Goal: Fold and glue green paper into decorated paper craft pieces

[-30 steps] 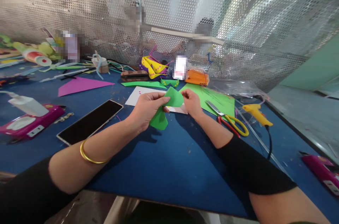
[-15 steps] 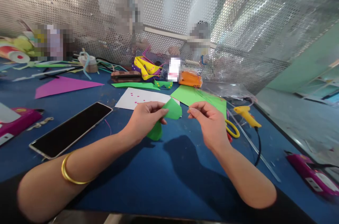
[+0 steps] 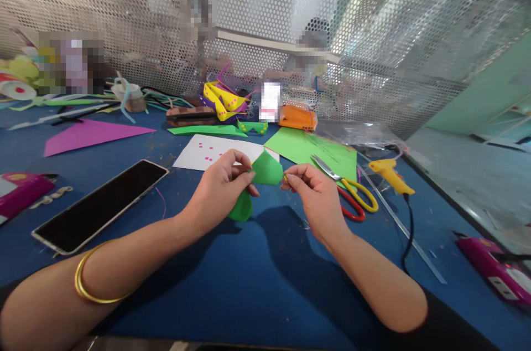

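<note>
Between the thumb and fingers of my left hand (image 3: pixel 226 187) is a green paper cutout (image 3: pixel 266 168). One lobe of it stands up to the right of the fingers and another hangs below them. My right hand (image 3: pixel 313 190) is closed in a pinch at the cutout's right edge. A tiny yellow bit (image 3: pixel 285 177) shows at its fingertips, too small to name. Behind the hands lies a white sheet (image 3: pixel 191 151) with small pink squares on it. Scissors (image 3: pixel 352 190) with red and yellow handles lie just right of my right hand.
A phone (image 3: pixel 102 204) lies at left, near a magenta paper sheet (image 3: pixel 95 135). Light green paper (image 3: pixel 315 149) lies behind my right hand. Farther right are a yellow glue gun (image 3: pixel 390 175) with a black cord and a magenta power strip (image 3: pixel 493 268). Yellow and purple paper masks (image 3: pixel 226 101) lie at the back.
My right hand has come left, up to the edge of the green paper cutout, and a yellow bit shows in its pinch. More of the scissors is uncovered. The view has shifted slightly.
</note>
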### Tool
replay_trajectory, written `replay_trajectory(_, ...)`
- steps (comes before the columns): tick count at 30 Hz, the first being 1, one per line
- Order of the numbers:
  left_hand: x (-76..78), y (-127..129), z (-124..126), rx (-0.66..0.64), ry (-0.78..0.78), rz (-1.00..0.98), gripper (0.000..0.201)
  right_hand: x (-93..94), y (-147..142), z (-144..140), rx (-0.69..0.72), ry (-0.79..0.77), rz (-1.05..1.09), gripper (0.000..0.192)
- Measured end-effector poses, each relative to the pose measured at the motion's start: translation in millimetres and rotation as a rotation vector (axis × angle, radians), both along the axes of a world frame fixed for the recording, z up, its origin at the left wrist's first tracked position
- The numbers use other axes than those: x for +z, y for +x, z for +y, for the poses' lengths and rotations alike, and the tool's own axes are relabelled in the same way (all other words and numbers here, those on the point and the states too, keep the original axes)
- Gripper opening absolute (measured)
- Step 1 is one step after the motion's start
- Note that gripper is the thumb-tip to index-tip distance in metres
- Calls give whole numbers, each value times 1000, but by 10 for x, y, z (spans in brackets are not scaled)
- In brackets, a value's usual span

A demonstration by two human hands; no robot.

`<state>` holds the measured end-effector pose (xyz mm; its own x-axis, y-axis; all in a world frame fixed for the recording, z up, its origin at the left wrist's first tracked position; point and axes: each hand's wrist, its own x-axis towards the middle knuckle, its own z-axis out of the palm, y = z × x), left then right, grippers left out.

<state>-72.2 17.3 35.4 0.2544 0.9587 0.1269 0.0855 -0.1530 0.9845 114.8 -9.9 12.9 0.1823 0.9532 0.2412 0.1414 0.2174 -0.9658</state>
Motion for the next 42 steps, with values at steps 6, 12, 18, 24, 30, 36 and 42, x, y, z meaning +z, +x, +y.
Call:
replay_trajectory(6,3,22,-23,53,52,47,6,8,-30,-53,-76,98,-19,9)
replay_trajectory(12,11,44,-40,46,14,50,11,46,-76,-126,-54,130,-155,12)
replay_trajectory(18,27,51,-78,-27,-28,29,14,2,-94,-177,-9,169,-289,11)
replay_trajectory(24,7,32,-71,-72,10,99,19,-43,-101,-186,15,203,-325,8)
replay_trajectory(30,-55,37,-58,-44,65,191,16,-33,-103,-180,24,184,-313,8)
replay_trajectory(36,-17,38,-62,-9,59,184,16,3,-111,-186,22,191,-314,8)
replay_trajectory(42,-7,36,-36,33,-15,121,17,108,118,-66,-206,242,-401,23)
